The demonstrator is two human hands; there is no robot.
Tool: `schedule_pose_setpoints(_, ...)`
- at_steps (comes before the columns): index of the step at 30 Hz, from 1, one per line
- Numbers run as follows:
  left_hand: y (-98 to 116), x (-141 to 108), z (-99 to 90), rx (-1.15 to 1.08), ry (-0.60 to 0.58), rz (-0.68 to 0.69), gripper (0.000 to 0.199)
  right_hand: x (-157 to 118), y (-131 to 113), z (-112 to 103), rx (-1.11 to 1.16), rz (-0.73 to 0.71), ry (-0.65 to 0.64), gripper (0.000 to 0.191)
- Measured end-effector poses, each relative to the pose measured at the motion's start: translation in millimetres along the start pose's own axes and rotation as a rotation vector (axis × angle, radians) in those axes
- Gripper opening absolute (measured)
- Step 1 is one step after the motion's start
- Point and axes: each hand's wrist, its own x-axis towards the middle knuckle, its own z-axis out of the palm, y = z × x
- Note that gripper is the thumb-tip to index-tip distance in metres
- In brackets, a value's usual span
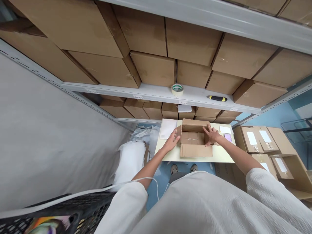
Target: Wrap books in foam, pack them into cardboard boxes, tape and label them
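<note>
An open cardboard box [196, 151] sits on a pale yellow tabletop [220, 157], its flaps folded outward and brown cardboard visible inside. At its left end, my left hand [171, 141] is beside the left flap with the fingers extended; whether they press on the flap cannot be made out. My right hand [211, 134] lies over the right end, fingers spread across the edge and reaching toward the inside. Behind the left hand is a white sheet [168, 127]. White labels [224, 129] and a phone with a purplish screen [227, 137] lie right of my right hand.
Shelves ahead hold several closed cartons [193, 40]. On the shelf edge lie a tape roll [177, 90] and a yellow-black utility knife [217, 98]. Labelled boxes [258, 139] are stacked right; white packing material [130, 159] and a black crate [95, 208] are left.
</note>
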Motion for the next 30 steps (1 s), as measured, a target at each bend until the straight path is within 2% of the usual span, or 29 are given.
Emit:
schedule_pose_setpoints(3,-19.0,17.2,-17.7,-0.082,0.229,-0.138,0.058,-5.9,1.0,-0.1,-0.030,-0.011,0.019,0.170)
schedule_pose_setpoints(5,-33.3,29.5,-32.0,-0.057,0.379,-0.285,0.047,-9.3,2.6,1.3,-0.031,-0.021,0.037,0.167)
schedule_pose_setpoints(7,-48.7,39.5,-46.1,0.040,0.441,-0.471,0.042,-12.2,4.4,2.7,-0.026,-0.024,0.053,0.165)
schedule_pose_setpoints(9,-64.2,46.5,-57.5,0.141,0.433,-0.615,0.041,-14.8,5.6,3.4,-0.024,-0.019,0.063,0.164)
schedule_pose_setpoints(11,-78.3,51.2,-64.4,0.184,0.415,-0.681,0.041,-16.7,6.2,3.5,-0.025,-0.016,0.068,0.163)
schedule_pose_setpoints(16,-99.9,61.5,-62.1,0.321,0.319,-0.776,0.039,-20.0,6.6,3.9,-0.018,-0.018,0.063,0.163)
schedule_pose_setpoints(22,-105.7,73.3,-47.8,0.406,0.297,-0.820,0.050,-24.5,4.6,1.8,-0.044,0.000,0.055,0.162)
schedule_pose_setpoints(27,-103.2,74.7,-43.3,0.448,0.312,-0.785,0.041,-25.9,2.8,-0.7,-0.038,0.002,0.037,0.161)
schedule_pose_setpoints(30,-99.4,74.7,-42.9,0.406,0.279,-0.759,0.039,-26.0,1.9,-1.1,-0.040,0.007,0.025,0.161)
